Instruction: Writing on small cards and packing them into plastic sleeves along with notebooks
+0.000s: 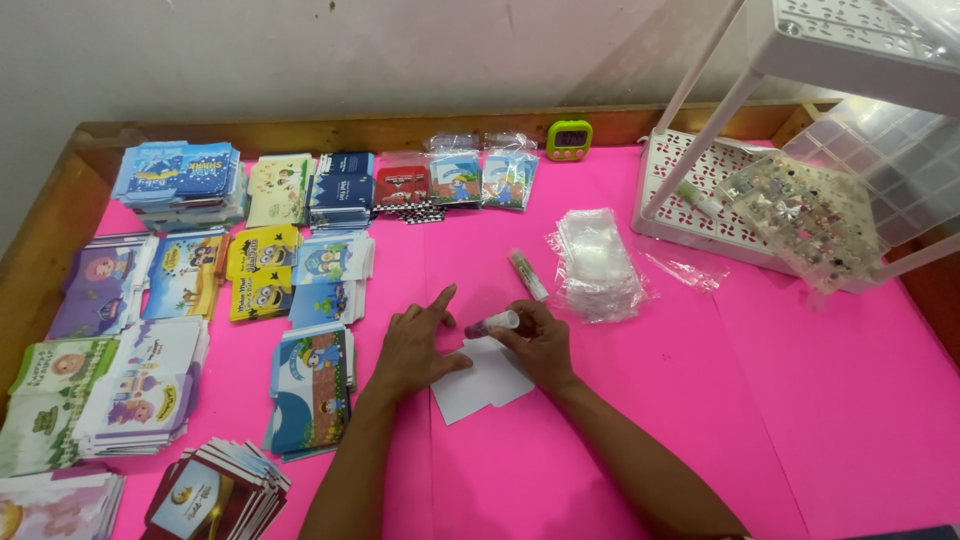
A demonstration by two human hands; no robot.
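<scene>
Left hand [415,345] flat, fingers spread, grip released, pins white card [483,382] on pink surface [800,400]; card looks light, thin, bendy, so you take it by edge. Right hand [538,345] clenched round glue stick [492,323] over card's top edge; its tip hidden, card partly covered by your hands

On the pink surface [800,400] the left hand [412,345] lies flat, fingers spread, pressing a white card [485,385]. The right hand [540,345] has its grip closed round a glue stick [493,323], tip at the card's upper edge. A second glue stick [527,274] lies just above, beside a pile of clear plastic sleeves [597,262]. Stacks of printed cards [310,395] fill the left side. A green timer [569,139] stands at the back edge, near a white rack [700,180].
</scene>
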